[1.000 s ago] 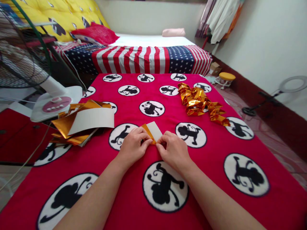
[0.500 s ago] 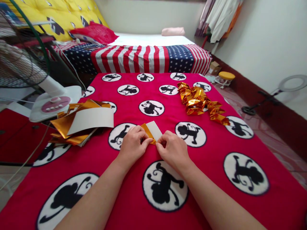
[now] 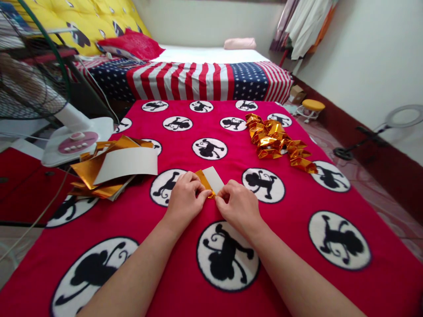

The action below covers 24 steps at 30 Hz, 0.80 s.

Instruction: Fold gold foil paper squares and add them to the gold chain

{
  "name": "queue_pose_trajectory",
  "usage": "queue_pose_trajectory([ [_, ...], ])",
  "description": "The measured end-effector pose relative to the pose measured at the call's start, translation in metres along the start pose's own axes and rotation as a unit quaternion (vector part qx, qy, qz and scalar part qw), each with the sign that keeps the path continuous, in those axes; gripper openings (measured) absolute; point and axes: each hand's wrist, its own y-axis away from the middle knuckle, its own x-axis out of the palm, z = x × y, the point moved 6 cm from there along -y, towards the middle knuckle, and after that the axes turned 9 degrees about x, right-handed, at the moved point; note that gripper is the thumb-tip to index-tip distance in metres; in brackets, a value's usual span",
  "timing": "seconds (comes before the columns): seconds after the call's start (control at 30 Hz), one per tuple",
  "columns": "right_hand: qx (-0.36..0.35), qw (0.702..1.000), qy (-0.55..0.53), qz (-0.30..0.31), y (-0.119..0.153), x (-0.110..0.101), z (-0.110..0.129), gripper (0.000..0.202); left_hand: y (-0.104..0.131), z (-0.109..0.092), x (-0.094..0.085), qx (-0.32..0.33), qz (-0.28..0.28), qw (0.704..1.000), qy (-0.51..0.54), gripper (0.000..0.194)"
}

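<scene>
A sheet of gold foil paper (image 3: 213,177), partly folded so that a gold strip lies along its white face, rests on the red monkey-print cloth (image 3: 284,246). My left hand (image 3: 188,193) pinches its left and near edge between thumb and fingers. On the other side, my right hand (image 3: 237,203) is closed on the near right corner, fingertips pressed together. The two thumbs almost meet at the near corner, where a small gold fold shows. My fingers hide part of the sheet's edges.
Loose gold and white paper sheets (image 3: 127,165) lie piled at the left, beside a fan base (image 3: 77,138). Several folded gold foil pieces (image 3: 272,138) sit in rows at the far right. Beyond stand a bed (image 3: 198,81), a yellow stool (image 3: 313,105) and a ring-light stand (image 3: 373,132).
The gold near corner between my thumbs looks smaller and more crumpled or folded in. Both hands keep nearly the same place, and the whole view has shifted very slightly.
</scene>
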Motion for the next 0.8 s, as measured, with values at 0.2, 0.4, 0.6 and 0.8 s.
queue_pose_trajectory([
  [0.2,0.01,1.0,-0.007,0.005,-0.0011,-0.0013,-0.0002,0.014,0.0002,-0.0006,-0.0001,-0.002,-0.001,1.0,0.001,0.021],
  [0.4,0.038,0.999,-0.018,0.028,-0.0043,-0.0018,-0.0055,0.014,0.0,-0.0008,0.0014,-0.006,0.001,1.0,0.004,0.022],
  [0.6,0.041,0.998,-0.029,0.033,-0.0057,-0.0018,-0.0075,0.013,0.0004,0.0005,0.001,-0.009,-0.002,1.0,0.006,0.02],
  [0.8,0.019,0.996,-0.087,0.023,-0.0013,-0.0012,-0.0062,0.019,0.0009,0.0008,0.0024,-0.01,-0.002,1.0,0.008,0.02],
])
